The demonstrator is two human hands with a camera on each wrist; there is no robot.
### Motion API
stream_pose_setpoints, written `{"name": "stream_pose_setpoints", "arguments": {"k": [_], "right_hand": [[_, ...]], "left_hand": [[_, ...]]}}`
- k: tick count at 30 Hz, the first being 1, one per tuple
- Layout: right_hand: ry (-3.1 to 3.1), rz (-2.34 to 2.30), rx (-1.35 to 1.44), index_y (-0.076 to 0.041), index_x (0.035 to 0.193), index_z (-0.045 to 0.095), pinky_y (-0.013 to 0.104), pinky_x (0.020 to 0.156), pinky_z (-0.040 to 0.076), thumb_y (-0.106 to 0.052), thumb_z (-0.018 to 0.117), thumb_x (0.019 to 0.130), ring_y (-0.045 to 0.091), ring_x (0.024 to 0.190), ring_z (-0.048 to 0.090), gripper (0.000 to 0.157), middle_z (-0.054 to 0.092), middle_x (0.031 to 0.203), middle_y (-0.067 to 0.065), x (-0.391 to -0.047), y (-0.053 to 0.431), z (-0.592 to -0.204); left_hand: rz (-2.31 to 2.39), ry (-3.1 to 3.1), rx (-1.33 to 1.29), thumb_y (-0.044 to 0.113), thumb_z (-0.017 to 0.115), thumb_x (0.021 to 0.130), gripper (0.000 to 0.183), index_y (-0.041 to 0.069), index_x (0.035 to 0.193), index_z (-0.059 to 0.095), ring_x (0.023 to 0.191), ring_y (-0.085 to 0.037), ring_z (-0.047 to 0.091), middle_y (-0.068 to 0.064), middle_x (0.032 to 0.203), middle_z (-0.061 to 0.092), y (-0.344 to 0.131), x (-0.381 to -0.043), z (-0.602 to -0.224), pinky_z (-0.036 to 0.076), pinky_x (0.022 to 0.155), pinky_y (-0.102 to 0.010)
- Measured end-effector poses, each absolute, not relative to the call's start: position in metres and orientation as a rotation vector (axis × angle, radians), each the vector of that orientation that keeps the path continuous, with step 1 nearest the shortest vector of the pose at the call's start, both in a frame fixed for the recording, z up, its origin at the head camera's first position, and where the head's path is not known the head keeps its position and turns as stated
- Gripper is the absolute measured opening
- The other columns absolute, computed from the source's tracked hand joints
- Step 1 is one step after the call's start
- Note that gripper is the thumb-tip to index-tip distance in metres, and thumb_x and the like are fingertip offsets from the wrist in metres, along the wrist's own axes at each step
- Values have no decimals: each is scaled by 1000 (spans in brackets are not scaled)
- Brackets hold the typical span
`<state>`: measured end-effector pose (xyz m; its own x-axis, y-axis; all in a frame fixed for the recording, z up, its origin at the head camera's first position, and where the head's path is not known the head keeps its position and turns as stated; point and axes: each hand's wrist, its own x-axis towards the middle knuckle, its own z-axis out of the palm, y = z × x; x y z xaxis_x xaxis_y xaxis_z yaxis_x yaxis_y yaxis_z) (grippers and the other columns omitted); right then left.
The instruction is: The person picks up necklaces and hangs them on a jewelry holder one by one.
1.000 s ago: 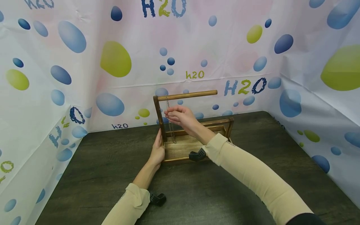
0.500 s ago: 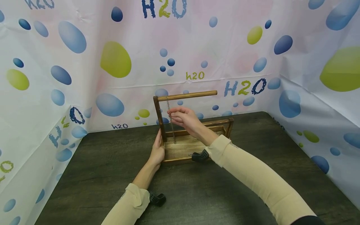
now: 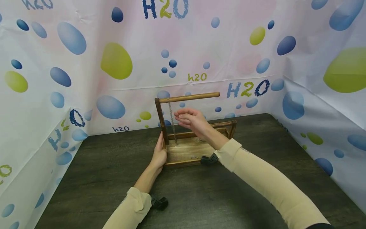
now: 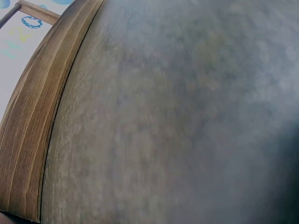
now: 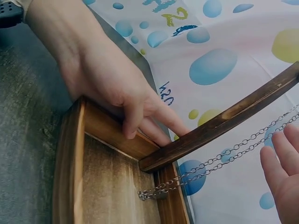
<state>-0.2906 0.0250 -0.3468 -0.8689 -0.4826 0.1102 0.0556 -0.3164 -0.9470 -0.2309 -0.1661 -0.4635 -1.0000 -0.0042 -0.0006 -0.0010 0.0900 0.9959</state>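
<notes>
1. The stand (image 3: pixel 190 97) is honey to dark brown, wood-grained.
2. The chain (image 3: pixel 171 116) looks silvery.
3. The table (image 3: pixel 200 197) is greenish black, faintly streaked.
4. Both sleeves (image 3: pixel 263 178) are mostly cream.
5. The white sheet (image 3: pixel 186 41) carries blue and lime blobs, pink blushes, H2O lettering.

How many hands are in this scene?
2. The left hand grips the left end of the wooden tray; the right hand hovers beside the hanging chain. No others show.

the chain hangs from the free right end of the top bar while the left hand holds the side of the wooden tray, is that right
Not quite: the chain hangs near the left end of the top bar, close to the post, as the head view shows. The left hand does hold the side of the wooden tray.
</notes>
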Motion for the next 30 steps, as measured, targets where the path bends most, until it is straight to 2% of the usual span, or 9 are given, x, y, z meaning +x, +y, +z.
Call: {"name": "stream_pose_setpoints", "arguments": {"k": [6,15,18,25,30], "right_hand": [[1545,-2189,-592,12,135,49,48,108,40,0,51,102,40,135,46,36,47,144,32,-281,28,-355],[1493,-2114,-587,10,136,50,55,110,35,-2,53,100,34,131,53,38,55,140,25,-266,26,-373],[1480,-2095,-574,12,137,48,57,111,33,-2,53,100,34,130,54,39,56,139,24,-262,25,-383],[1479,-2099,-510,13,136,48,55,110,34,0,53,100,34,128,55,38,55,139,27,-262,29,-402],[1493,-2107,-433,13,137,47,50,109,38,-1,53,101,43,134,46,39,51,141,30,-269,36,-416]], "left_hand": [[-2145,-2313,8,-15,23,94,82,22,163,0,153,-25,0,-5,168,-2,-167,-231,-462,5,121,-47],[-2166,-2325,5,-16,24,92,81,14,163,0,153,-28,1,-11,168,0,-162,-216,-434,7,121,-49],[-2189,-2304,15,-16,24,91,82,16,163,0,153,-27,1,-10,168,1,-162,-217,-436,7,121,-48],[-2158,-2279,2,-15,23,92,83,22,164,1,153,-24,1,-6,168,1,-165,-230,-461,6,121,-47],[-2126,-2284,9,-15,24,92,84,24,164,3,153,-22,3,-5,168,3,-164,-231,-464,8,121,-45]]}}
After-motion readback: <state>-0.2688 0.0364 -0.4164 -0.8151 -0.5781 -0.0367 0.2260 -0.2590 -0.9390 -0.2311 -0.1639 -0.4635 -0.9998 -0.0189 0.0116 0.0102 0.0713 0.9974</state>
